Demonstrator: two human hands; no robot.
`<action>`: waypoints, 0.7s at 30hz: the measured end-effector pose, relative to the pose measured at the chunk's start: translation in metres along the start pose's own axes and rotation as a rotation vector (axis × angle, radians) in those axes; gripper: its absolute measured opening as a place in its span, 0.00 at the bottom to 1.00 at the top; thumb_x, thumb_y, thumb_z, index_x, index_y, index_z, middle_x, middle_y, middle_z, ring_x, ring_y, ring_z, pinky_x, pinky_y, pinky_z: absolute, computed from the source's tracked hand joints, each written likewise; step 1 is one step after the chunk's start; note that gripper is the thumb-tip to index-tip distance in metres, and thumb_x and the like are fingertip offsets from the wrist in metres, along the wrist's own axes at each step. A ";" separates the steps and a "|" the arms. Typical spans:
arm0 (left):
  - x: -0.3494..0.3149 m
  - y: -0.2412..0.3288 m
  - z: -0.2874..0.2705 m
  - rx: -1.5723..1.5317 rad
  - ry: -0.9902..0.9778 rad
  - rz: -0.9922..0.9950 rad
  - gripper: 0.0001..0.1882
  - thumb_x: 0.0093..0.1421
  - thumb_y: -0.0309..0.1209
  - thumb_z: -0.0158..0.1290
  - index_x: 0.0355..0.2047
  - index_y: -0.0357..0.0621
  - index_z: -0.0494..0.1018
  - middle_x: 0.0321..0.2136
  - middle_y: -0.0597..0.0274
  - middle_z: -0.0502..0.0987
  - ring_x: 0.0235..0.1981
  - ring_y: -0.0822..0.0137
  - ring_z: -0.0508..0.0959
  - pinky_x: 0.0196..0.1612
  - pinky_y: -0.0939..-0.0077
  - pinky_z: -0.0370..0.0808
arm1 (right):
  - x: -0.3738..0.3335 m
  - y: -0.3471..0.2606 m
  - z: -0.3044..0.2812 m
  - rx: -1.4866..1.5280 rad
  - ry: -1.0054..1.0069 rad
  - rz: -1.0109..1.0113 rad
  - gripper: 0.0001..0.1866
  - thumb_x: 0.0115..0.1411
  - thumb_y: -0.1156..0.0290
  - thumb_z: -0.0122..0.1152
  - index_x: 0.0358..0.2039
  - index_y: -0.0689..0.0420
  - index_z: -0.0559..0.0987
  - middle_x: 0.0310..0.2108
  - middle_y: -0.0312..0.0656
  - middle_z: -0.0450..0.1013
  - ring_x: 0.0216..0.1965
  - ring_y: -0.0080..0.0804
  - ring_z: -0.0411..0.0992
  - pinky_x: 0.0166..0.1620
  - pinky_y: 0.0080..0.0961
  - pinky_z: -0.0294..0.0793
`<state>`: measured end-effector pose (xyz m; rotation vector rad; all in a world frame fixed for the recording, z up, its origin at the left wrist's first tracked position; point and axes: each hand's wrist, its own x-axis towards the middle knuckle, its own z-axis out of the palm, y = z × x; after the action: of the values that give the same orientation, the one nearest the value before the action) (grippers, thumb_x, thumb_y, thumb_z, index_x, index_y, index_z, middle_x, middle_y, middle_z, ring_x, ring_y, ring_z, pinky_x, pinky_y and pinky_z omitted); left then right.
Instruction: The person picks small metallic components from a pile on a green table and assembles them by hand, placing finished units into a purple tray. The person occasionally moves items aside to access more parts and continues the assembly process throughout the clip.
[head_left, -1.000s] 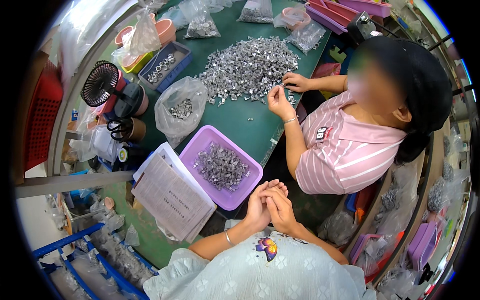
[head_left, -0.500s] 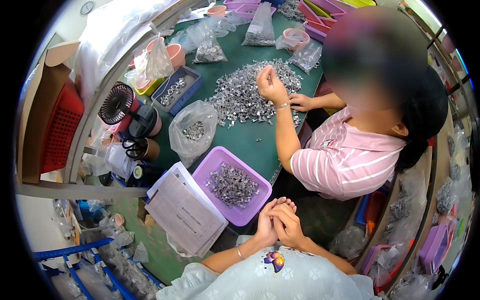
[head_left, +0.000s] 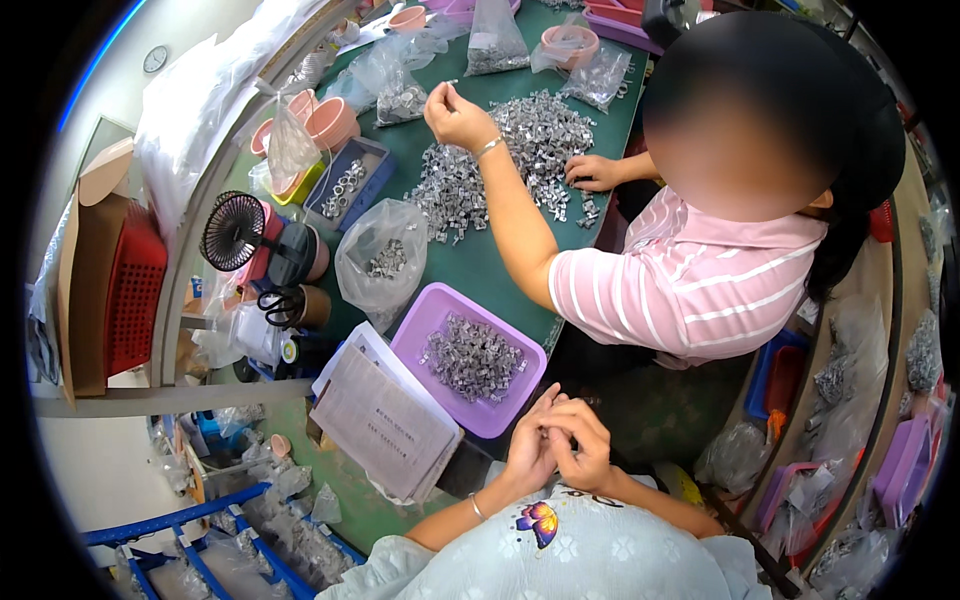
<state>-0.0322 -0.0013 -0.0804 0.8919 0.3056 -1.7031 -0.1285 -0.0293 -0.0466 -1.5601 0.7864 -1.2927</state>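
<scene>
The person's left hand (head_left: 527, 450) and right hand (head_left: 585, 440) are together in front of the body, the right one's bent fingers folded over the left one's palm side; whether anything lies between them cannot be told. A thin silver-coloured bracelet (head_left: 477, 507) circles the left wrist. Just beyond the hands, a little to the left, a light-purple rectangular plastic tray (head_left: 493, 418) sits at the near end of the green-topped table (head_left: 470, 268), with a mound of small silver-grey metal pieces (head_left: 470, 357) in its middle. A stack of printed paper sheets (head_left: 385, 425) lies along the tray's left side. Behind the tray stands an open clear plastic bag (head_left: 352, 265) with similar pieces at its bottom; farther left is a small black round fan (head_left: 233, 230). Past the bag, a blue rectangular plastic bin (head_left: 379, 187) holds silver-coloured rings. A large loose heap of silver-grey metal pieces (head_left: 545, 135) spreads over the table's far part. At the right, a co-worker in a pink, white-striped shirt (head_left: 690, 275) raises one hand (head_left: 460, 120) over the heap's left side and rests the other (head_left: 595, 172) at its right edge.
</scene>
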 end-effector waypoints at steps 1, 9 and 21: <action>-0.003 0.000 0.007 0.054 0.053 0.012 0.19 0.62 0.28 0.40 0.53 0.35 0.59 0.47 0.54 0.66 0.50 0.64 0.68 0.56 0.72 0.64 | 0.001 -0.002 -0.004 0.006 0.040 0.013 0.09 0.47 0.88 0.50 0.31 0.67 0.73 0.30 0.48 0.69 0.30 0.36 0.67 0.37 0.27 0.67; -0.008 -0.013 0.003 0.086 -0.002 -0.028 0.23 0.62 0.30 0.39 0.56 0.35 0.54 0.52 0.52 0.63 0.55 0.60 0.63 0.59 0.69 0.59 | 0.012 0.008 -0.021 -0.306 -0.023 -0.052 0.10 0.44 0.83 0.56 0.30 0.61 0.76 0.30 0.43 0.68 0.35 0.41 0.65 0.38 0.34 0.64; 0.004 -0.044 -0.011 -0.091 -0.261 -0.046 0.24 0.63 0.41 0.39 0.54 0.39 0.59 0.51 0.50 0.64 0.53 0.59 0.65 0.58 0.66 0.61 | 0.006 0.009 -0.011 -0.116 -0.484 -0.208 0.11 0.50 0.64 0.56 0.31 0.57 0.74 0.30 0.40 0.69 0.36 0.39 0.65 0.42 0.34 0.60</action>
<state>-0.0681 0.0174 -0.1014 0.5910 0.2268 -1.8099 -0.1365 -0.0411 -0.0527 -1.9862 0.4042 -0.9581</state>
